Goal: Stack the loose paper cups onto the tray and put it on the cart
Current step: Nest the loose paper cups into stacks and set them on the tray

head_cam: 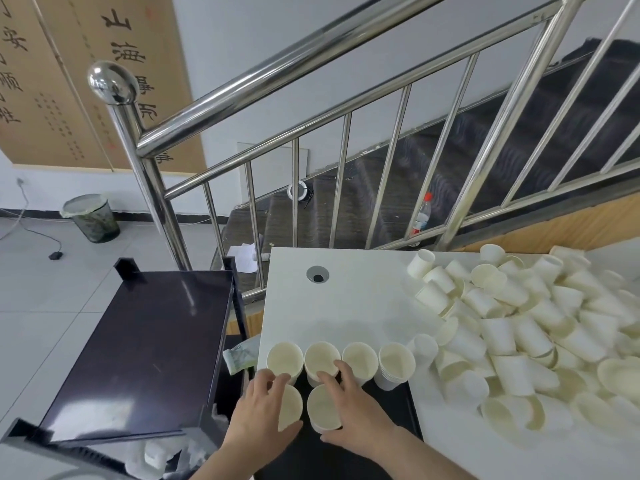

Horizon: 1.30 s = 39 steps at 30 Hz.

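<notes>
Setting two cup stacks on the near tray (408, 407): left hand (258, 415) grips one stack (290, 407), right hand (349, 410) the other (323, 408). Loose cups (519, 327) heaped far right on worktop (346, 296); cart (138, 348) left. Next, probably releasing and reaching right for more cups.

Cream paper cups (519, 327) heap along the white counter's (363, 299) right edge. The tray (412, 407) is black, the cart (138, 351) glossy black-purple. A red-capped bottle (420, 216) stands behind the silver railing (294, 64).
</notes>
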{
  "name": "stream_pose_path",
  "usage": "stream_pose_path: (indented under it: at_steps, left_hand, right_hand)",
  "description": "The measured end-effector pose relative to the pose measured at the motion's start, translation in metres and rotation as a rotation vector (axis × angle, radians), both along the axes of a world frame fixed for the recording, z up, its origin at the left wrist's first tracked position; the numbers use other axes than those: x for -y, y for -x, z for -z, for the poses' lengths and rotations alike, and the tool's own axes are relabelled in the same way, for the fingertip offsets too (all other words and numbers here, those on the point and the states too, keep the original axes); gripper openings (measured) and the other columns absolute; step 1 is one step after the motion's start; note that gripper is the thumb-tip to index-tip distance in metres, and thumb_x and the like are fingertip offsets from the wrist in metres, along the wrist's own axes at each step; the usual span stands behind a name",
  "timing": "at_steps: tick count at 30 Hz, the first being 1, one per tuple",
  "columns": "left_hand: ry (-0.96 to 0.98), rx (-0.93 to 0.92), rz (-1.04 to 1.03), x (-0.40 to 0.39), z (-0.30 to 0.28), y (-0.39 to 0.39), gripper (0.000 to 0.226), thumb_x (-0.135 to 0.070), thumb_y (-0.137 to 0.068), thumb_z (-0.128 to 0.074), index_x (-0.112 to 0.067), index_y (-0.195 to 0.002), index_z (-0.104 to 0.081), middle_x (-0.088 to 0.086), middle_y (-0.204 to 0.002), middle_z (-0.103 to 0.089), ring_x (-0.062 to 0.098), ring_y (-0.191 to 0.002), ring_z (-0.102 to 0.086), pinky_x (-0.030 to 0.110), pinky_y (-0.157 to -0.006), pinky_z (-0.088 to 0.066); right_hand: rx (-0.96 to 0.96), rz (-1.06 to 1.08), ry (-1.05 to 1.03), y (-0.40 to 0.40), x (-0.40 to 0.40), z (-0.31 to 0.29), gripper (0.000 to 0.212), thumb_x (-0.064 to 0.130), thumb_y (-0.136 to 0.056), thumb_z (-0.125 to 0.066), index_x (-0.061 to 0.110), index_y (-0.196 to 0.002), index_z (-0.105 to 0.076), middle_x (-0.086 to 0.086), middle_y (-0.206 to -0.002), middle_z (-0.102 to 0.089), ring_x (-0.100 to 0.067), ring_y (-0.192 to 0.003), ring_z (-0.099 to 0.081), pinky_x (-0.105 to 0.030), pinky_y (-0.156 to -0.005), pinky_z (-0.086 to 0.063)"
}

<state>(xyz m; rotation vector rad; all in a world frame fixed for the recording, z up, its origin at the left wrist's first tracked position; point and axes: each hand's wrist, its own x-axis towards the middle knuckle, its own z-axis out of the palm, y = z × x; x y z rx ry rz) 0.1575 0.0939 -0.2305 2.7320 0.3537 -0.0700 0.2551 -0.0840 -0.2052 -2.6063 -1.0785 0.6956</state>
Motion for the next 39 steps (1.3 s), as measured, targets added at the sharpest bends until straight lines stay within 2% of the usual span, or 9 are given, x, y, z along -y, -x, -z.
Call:
stream_pose_path:
  at_steps: [3, 5, 8, 14, 21, 24, 26, 31, 39]
  left_hand:
    - [-0.037, 0.099, -0.008, -0.004, -0.002, -0.003, 0.066, -0.067, -0.063, -0.048, -0.025, -0.114, -0.055, -0.005, -0.104, -0.048, 0.017, -0.082, -0.06, 0.026, -0.05, -0.049]
    - [-0.063, 0.148, -0.01, -0.005, -0.01, -0.011, 0.061, -0.066, -0.064, -0.049, -0.025, -0.108, -0.057, -0.006, -0.099, -0.049, 0.015, -0.078, -0.059, 0.026, -0.047, -0.047]
    - [-0.072, 0.181, 0.024, -0.001, -0.022, -0.026, 0.053, -0.06, -0.066, -0.058, -0.027, -0.108, -0.058, -0.006, -0.099, -0.05, 0.015, -0.083, -0.059, 0.027, -0.053, -0.049]
    - [0.017, 0.188, 0.106, 0.025, -0.044, -0.059, 0.048, -0.04, -0.081, -0.059, -0.03, -0.127, -0.048, -0.006, -0.123, -0.042, 0.018, -0.11, -0.049, 0.029, -0.088, -0.043]
    - [0.084, 0.19, 0.286, 0.067, -0.045, -0.101, 0.052, -0.039, -0.062, -0.062, -0.037, -0.113, -0.049, -0.015, -0.107, -0.051, 0.01, -0.088, -0.062, 0.02, -0.062, -0.041]
    - [0.121, 0.162, 0.312, 0.091, -0.046, -0.126, 0.051, -0.036, -0.081, -0.052, -0.033, -0.131, -0.045, -0.013, -0.128, -0.041, 0.011, -0.119, -0.047, 0.023, -0.091, -0.037]
    - [0.125, 0.158, 0.296, 0.106, -0.045, -0.14, 0.051, -0.036, -0.087, -0.051, -0.032, -0.136, -0.041, -0.013, -0.132, -0.037, 0.009, -0.124, -0.04, 0.02, -0.098, -0.032]
    - [0.121, 0.095, 0.273, 0.15, -0.045, -0.175, 0.056, -0.046, -0.082, -0.037, -0.033, -0.136, -0.041, -0.013, -0.132, -0.037, 0.01, -0.123, -0.04, 0.02, -0.097, -0.032]
    - [0.116, 0.024, 0.13, 0.193, -0.041, -0.203, 0.05, -0.037, -0.088, -0.051, -0.034, -0.137, -0.038, -0.015, -0.133, -0.037, 0.007, -0.122, -0.039, 0.016, -0.095, -0.03]
  right_hand:
    - [0.053, -0.011, -0.001, -0.005, 0.004, -0.004, 0.089, 0.038, -0.078, -0.071, 0.032, -0.146, -0.014, 0.002, -0.154, 0.007, -0.031, -0.107, -0.056, -0.038, -0.08, -0.053]
    - [0.078, -0.004, -0.008, -0.01, 0.006, -0.01, 0.088, 0.038, -0.078, -0.069, 0.032, -0.146, -0.014, 0.003, -0.154, 0.005, -0.028, -0.109, -0.055, -0.04, -0.082, -0.053]
    - [0.101, 0.035, -0.053, -0.017, 0.012, -0.022, 0.085, 0.04, -0.079, -0.068, 0.033, -0.146, -0.017, 0.007, -0.154, 0.002, -0.021, -0.115, -0.05, -0.038, -0.09, -0.05]
    - [0.197, 0.174, -0.13, -0.034, 0.041, -0.045, 0.071, 0.055, -0.085, -0.061, 0.033, -0.144, -0.028, 0.01, -0.151, -0.01, -0.012, -0.116, -0.049, -0.029, -0.09, -0.048]
    - [0.317, 0.39, -0.12, -0.088, 0.114, -0.058, 0.063, 0.049, -0.092, -0.053, 0.029, -0.147, -0.029, 0.01, -0.151, -0.017, -0.006, -0.13, -0.037, -0.019, -0.095, -0.042]
    - [0.319, 0.441, -0.084, -0.116, 0.144, -0.059, 0.069, 0.047, -0.091, -0.057, 0.027, -0.149, -0.025, 0.008, -0.153, -0.017, -0.01, -0.139, -0.025, -0.022, -0.104, -0.038]
    - [0.28, 0.43, -0.051, -0.131, 0.159, -0.057, 0.077, 0.045, -0.089, -0.06, 0.025, -0.151, -0.019, 0.005, -0.154, -0.017, -0.012, -0.141, -0.023, -0.024, -0.108, -0.035]
    - [0.167, 0.325, 0.051, -0.171, 0.185, -0.044, 0.09, 0.041, -0.087, -0.065, 0.021, -0.154, -0.008, 0.0, -0.157, -0.018, -0.019, -0.141, -0.025, -0.03, -0.113, -0.03]
    - [0.093, 0.185, 0.053, -0.212, 0.184, -0.022, 0.091, 0.036, -0.085, -0.066, 0.024, -0.153, -0.007, 0.0, -0.147, -0.032, -0.02, -0.133, -0.036, -0.03, -0.107, -0.035]
